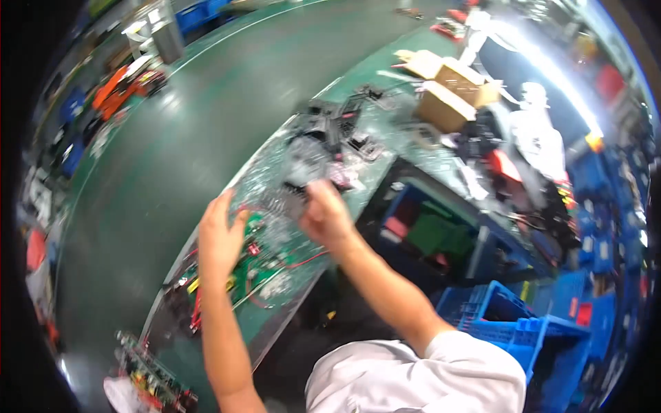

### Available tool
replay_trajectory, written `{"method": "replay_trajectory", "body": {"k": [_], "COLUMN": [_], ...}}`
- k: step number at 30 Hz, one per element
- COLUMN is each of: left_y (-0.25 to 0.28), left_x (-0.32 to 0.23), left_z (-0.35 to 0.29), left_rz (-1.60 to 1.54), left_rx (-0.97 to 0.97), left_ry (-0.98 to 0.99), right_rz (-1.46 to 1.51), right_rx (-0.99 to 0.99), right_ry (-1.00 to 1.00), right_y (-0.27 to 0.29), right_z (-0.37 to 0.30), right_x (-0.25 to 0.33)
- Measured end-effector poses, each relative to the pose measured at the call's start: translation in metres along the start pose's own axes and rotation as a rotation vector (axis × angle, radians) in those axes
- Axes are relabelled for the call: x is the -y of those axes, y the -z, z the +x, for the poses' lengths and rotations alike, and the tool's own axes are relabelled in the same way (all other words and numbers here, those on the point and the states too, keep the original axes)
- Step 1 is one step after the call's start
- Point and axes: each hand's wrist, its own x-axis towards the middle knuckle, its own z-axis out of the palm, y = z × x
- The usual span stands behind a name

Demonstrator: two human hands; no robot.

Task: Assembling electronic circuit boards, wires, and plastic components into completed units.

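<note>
Left hand [219, 237] open, fingers spread, resting at the left edge of the green circuit board with red wires [265, 258]; right hand [323, 215] blurred, closed on a dark finned part [292, 196] just beyond the board; green-topped workbench [206, 323] beneath.

Both forearms bare from elbow down, no watch, bands or gloves visible. Left hand [219, 237] bare, fingers blurred. Right hand [325, 217] bare, also blurred by motion. White short sleeve [475, 361] covers right upper arm, loose, creased fabric. White garment [372, 385] across chest at lower edge, plain, no markings visible.
</note>
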Motion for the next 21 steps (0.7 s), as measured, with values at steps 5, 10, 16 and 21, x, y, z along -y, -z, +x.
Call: {"method": "replay_trajectory", "body": {"k": [5, 10, 16, 21], "left_y": [-0.042, -0.039, -0.037, -0.038], "left_x": [-0.011, -0.004, -0.008, -0.004], "left_z": [0.011, 0.011, 0.009, 0.007], "left_rz": [-0.034, -0.231, -0.308, -0.395], "left_rx": [0.137, 0.102, 0.141, 0.113], "left_ry": [0.095, 0.009, 0.085, 0.103], "right_rz": [0.093, 0.313, 0.124, 0.101], "right_rx": [0.191, 0.194, 0.233, 0.242], "right_ry": [0.040, -0.200, -0.090, -0.108], "right_y": [0.014, 0.014, 0.011, 0.010], "right_z": [0.017, 0.019, 0.013, 0.017], "right_x": [-0.010, -0.005, -0.006, -0.009]}}
